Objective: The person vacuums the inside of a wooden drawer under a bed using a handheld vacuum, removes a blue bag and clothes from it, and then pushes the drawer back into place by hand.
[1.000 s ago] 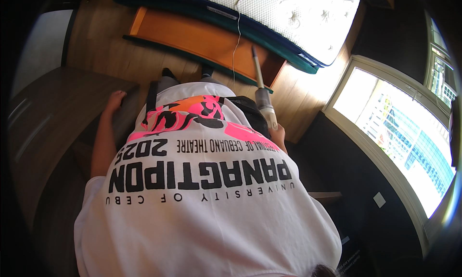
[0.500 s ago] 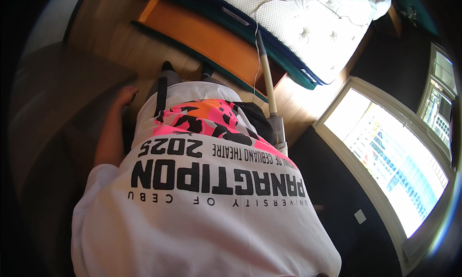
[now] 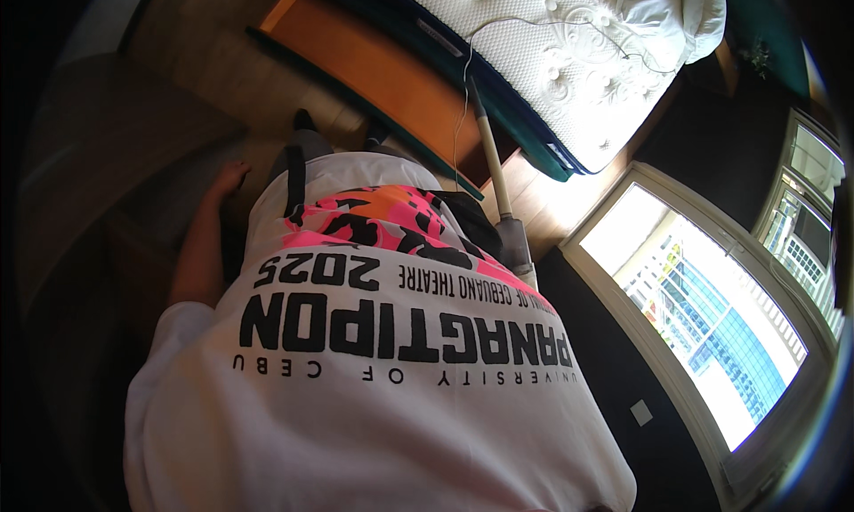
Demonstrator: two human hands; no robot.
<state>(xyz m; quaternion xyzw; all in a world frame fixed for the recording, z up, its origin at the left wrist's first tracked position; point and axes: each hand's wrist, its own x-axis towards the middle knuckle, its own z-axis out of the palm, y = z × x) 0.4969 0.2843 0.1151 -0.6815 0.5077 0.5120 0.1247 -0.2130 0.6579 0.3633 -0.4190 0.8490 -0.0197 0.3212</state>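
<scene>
My left hand [image 3: 233,177] hangs low beside my left leg, its fingers loosely curled and nothing visible in them. On my right, a stick vacuum [image 3: 513,241] with a long beige tube [image 3: 494,161] and a narrow dark nozzle [image 3: 476,96] reaches away from me. The nozzle tip is at the side of a bed, near the lower edge of the white mattress [image 3: 569,58]; I cannot tell whether it touches. My right hand and forearm do not show; my white printed shirt [image 3: 374,414] covers the vacuum's near end.
An orange-brown wooden drawer [image 3: 356,63] sticks out from the bed base in front of my feet. A thin white cord [image 3: 462,129] runs over the mattress and down past the drawer. Right of me stand a dark wall [image 3: 587,334] and a bright window [image 3: 703,298]. Wooden floor [image 3: 267,98] lies ahead.
The view has turned slightly, so the window sits further left and lower. The vacuum nozzle has shifted slightly left and down in the picture. My left hand hangs in nearly the same place.
</scene>
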